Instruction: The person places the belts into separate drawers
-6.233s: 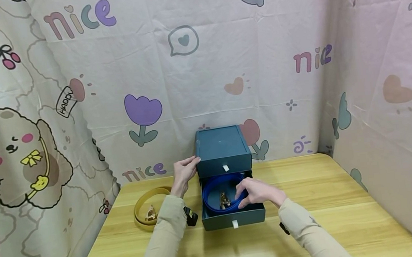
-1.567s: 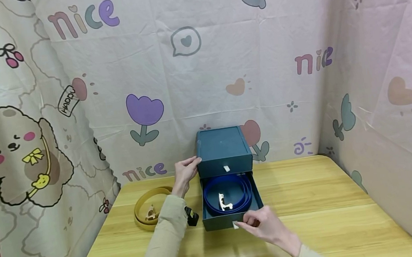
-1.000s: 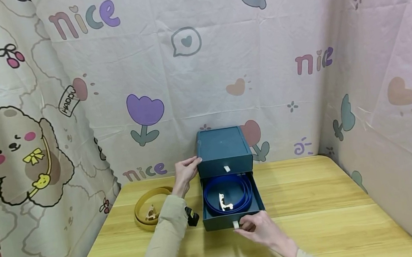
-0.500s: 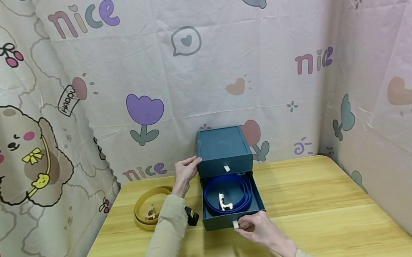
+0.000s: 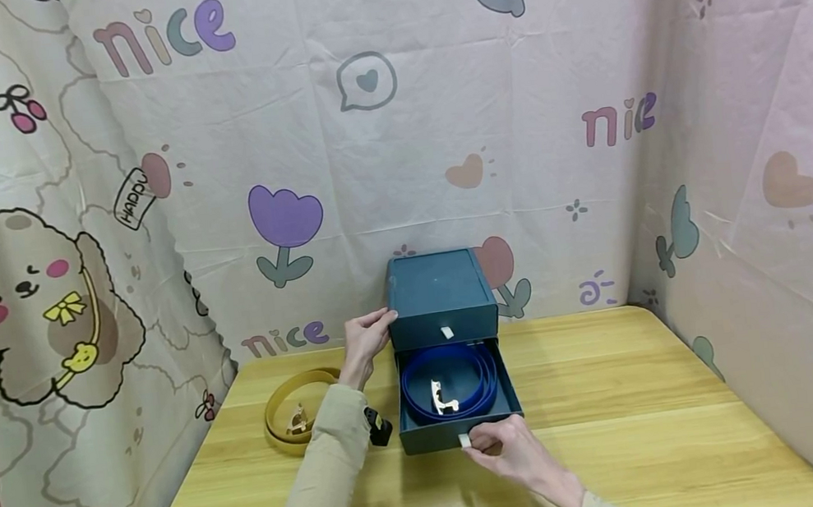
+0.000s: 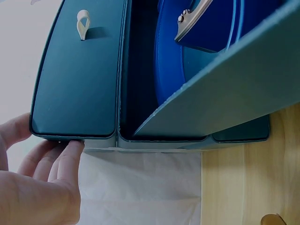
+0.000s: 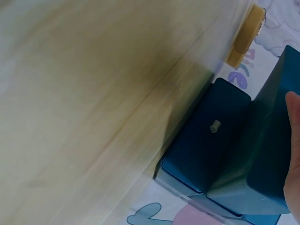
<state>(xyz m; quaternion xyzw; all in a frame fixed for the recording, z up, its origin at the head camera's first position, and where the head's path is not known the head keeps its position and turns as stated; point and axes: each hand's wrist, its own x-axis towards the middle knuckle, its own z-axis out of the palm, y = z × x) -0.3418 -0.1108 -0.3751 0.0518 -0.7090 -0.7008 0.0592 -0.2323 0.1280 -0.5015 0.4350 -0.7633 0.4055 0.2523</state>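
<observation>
Drawer [image 5: 433,439] out w/ blue belt [image 5: 491,377] in — R hand [image 5: 512,450] pinching tab [image 5: 465,441] — L hand [image 5: 364,347] gripping box [image 5: 439,283].

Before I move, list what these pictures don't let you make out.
Inside the top drawer: head view, hidden by its front.
Bottom drawer: head view, hidden by the open drawer.
Part of the yellow belt: head view, hidden by the left sleeve.
Most of the right hand: right wrist view, cut off by the right edge.
</observation>
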